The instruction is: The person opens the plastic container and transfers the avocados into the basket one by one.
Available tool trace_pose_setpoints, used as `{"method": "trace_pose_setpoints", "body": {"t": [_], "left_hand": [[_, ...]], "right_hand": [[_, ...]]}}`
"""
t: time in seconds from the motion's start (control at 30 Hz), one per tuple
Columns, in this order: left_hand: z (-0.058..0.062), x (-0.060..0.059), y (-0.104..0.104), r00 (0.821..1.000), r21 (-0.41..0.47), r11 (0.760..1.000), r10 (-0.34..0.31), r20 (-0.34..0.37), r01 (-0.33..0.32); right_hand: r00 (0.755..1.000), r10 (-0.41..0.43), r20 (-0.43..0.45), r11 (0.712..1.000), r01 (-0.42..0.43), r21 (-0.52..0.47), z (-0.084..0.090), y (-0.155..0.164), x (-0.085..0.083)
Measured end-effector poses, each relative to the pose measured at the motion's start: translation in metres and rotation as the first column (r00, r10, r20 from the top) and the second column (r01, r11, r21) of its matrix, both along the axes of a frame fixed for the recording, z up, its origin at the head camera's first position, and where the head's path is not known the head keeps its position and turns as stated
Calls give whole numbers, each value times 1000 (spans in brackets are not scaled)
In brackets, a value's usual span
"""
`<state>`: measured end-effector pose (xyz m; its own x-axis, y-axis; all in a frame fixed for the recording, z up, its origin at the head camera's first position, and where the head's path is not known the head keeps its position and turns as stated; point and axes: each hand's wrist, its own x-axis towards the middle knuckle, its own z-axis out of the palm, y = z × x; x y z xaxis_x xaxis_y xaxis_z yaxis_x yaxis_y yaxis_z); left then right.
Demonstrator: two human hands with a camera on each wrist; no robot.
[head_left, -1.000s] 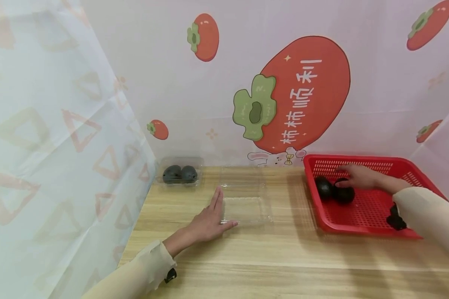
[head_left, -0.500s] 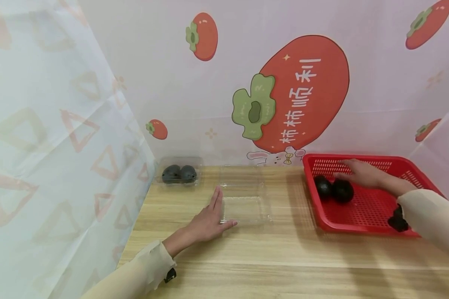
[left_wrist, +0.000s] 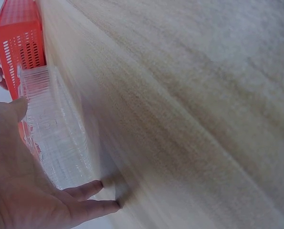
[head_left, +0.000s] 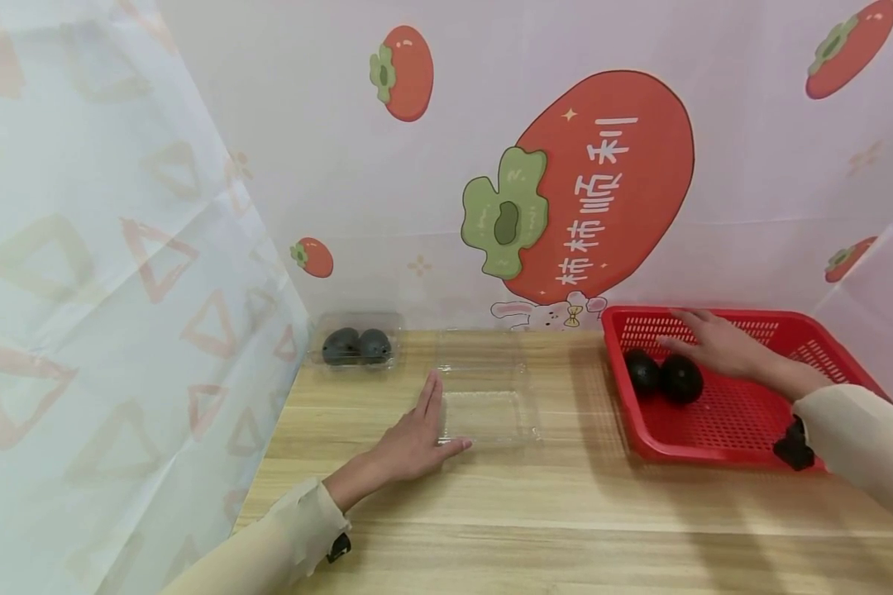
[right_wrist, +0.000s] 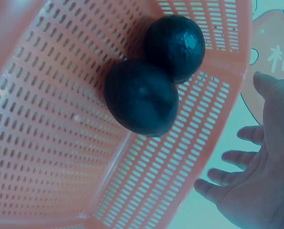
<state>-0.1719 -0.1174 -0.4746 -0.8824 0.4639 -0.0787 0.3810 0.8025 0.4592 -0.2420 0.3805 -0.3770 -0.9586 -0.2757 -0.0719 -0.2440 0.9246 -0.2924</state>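
Observation:
Two dark avocados, one on the left (head_left: pixel 642 373) and one on the right (head_left: pixel 681 379), lie side by side at the left end of the red basket (head_left: pixel 722 456). My right hand (head_left: pixel 725 345) hovers over the basket just behind them, fingers spread and holding nothing; the right wrist view shows the palm (right_wrist: pixel 270 171) apart from both fruits. An open clear plastic clamshell box (head_left: pixel 484 417) stands mid-table, lid folded back. Against its left side rests my left hand (head_left: pixel 411 438), fingers extended. In the left wrist view, the thumb (left_wrist: pixel 20 109) is at the box's edge.
A second clear box (head_left: pixel 320 359) with two avocados (head_left: pixel 357 347) inside stands at the back left. Persimmon-printed sheeting (head_left: pixel 402 190) backs the wooden table (head_left: pixel 491 529), and more sheeting (head_left: pixel 156 372) rises along the left.
My right hand has drawn back from the right avocado, its fingers rising and spreading. That avocado has stayed in the basket. My left hand and the box have hardly moved.

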Motion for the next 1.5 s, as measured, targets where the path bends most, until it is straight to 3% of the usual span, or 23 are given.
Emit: {"method": "trace_pose_setpoints", "body": {"t": [0.47, 0.83, 1.5], "left_hand": [[-3, 0, 0, 1000, 3, 1000, 9, 6, -9], [-4, 0, 1, 1000, 5, 1000, 11, -6, -11], [-4, -1, 1, 1000, 0, 1000, 11, 0, -11]], "right_hand": [[998, 40, -46, 998, -38, 53, -2, -20, 10], [987, 118, -111, 986, -103, 135, -4, -29, 13], [986, 135, -100, 989, -129, 66, 2, -56, 20]]}}
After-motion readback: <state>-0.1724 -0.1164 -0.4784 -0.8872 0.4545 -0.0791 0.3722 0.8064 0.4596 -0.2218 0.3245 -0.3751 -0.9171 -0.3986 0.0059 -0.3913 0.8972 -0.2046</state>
